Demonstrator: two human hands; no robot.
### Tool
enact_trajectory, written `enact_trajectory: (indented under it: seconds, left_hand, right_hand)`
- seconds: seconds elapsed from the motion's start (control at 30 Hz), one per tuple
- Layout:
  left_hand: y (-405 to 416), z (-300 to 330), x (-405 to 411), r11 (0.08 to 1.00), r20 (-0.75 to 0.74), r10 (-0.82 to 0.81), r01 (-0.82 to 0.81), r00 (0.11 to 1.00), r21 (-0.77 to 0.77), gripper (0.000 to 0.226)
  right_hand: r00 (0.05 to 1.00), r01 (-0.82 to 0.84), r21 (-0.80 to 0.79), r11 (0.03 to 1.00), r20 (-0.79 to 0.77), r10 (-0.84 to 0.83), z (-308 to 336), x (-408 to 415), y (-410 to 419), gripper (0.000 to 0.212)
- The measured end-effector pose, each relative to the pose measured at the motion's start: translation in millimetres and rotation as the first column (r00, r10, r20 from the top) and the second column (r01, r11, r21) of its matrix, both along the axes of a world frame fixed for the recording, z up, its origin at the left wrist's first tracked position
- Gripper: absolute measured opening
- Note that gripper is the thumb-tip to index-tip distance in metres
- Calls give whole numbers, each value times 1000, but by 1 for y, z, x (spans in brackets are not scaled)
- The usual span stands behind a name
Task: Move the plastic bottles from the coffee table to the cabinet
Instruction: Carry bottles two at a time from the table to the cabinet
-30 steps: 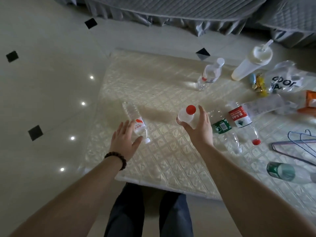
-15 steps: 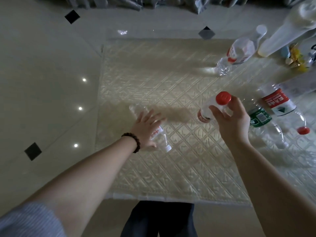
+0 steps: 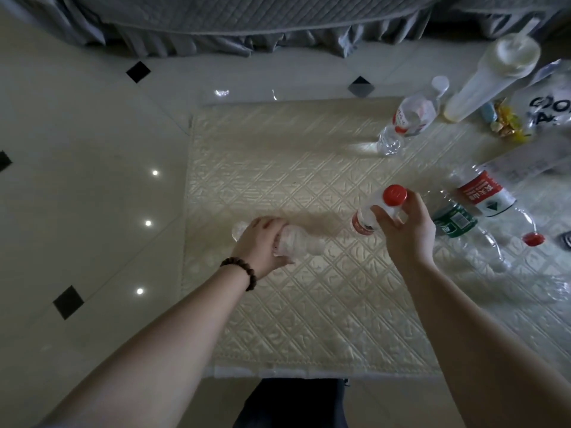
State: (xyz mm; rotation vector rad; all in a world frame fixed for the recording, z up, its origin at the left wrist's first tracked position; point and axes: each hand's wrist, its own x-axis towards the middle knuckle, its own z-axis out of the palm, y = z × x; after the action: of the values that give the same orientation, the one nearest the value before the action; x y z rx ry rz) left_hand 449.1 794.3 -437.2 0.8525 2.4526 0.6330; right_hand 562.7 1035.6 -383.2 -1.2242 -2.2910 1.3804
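My right hand holds a small clear bottle with a red cap above the cream quilted coffee table. My left hand wraps around a clear bottle that lies on its side on the table. To the right lie a green-label bottle and a red-label bottle with a red cap. Another clear bottle with a white cap lies at the back right. No cabinet is in view.
A tall white tumbler with a straw stands at the back right beside sweets and a plastic bag. A grey sofa skirt runs along the top. Glossy tiled floor lies left of the table.
My left hand has closed around the lying bottle, which it was only reaching for a second ago. My right hand keeps the red-capped bottle raised.
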Motion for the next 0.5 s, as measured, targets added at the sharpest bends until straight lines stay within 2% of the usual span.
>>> enact_trajectory:
  seconds: [0.1, 0.17, 0.33, 0.5]
  left_hand:
    - [-2, 44, 6, 962, 126, 235, -249, 964, 109, 73]
    - [-4, 72, 9, 932, 159, 303, -327, 940, 155, 66]
    - [-5, 151, 23, 889, 201, 354, -395, 913, 232, 67]
    - [5, 238, 36, 877, 150, 329, -361, 932, 318, 53]
  right_hand:
    - [1000, 26, -17, 1000, 10, -26, 22, 4, -5, 35]
    - [1000, 26, -26, 999, 0, -26, 45, 9, -8, 36]
    - [998, 10, 23, 1000, -61, -9, 130, 32, -15, 37]
    - [996, -35, 93, 995, -77, 43, 205, 74, -28, 41]
